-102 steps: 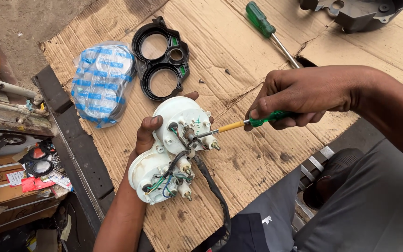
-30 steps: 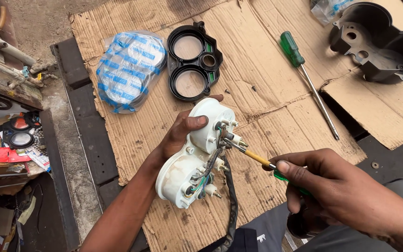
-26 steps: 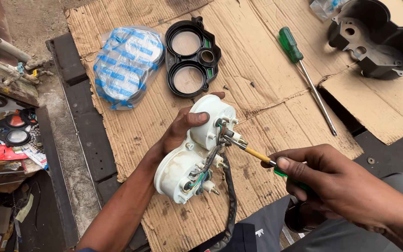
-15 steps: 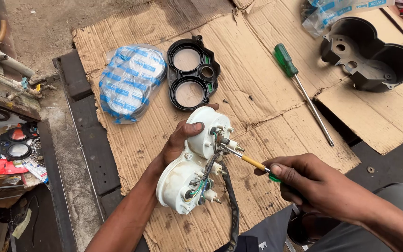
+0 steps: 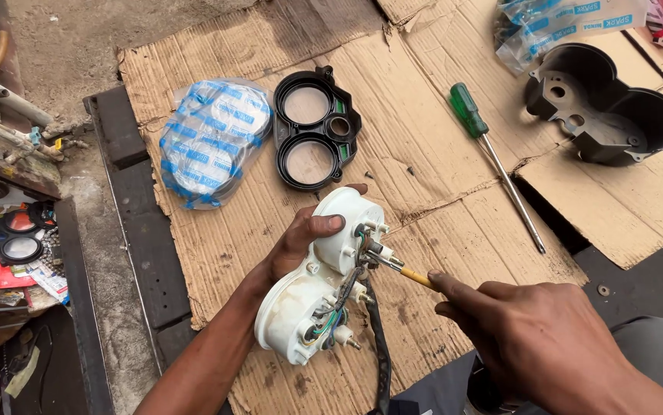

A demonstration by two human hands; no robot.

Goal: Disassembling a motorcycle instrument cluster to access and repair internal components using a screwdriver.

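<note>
My left hand (image 5: 300, 240) grips a white twin-dial instrument housing (image 5: 324, 284), held back side up above the cardboard. Coloured wires and a black cable (image 5: 380, 338) run from its rear sockets. My right hand (image 5: 531, 338) holds a small screwdriver (image 5: 404, 270) with a yellow shaft, its tip at a fitting on the upper dial's back. The handle is hidden in my fist.
On the cardboard lie a black twin-ring bezel (image 5: 314, 127), a clear cover wrapped in blue-printed plastic (image 5: 212, 142), a long green-handled screwdriver (image 5: 493, 157) and a black rear casing (image 5: 604, 107). Plastic bags (image 5: 562, 27) sit at the top right, and clutter with a small gauge (image 5: 16, 238) at left.
My right hand has swung from the upper right of the housing round to its lower right, keeping the screwdriver tip on the back. The view shifted slightly.
</note>
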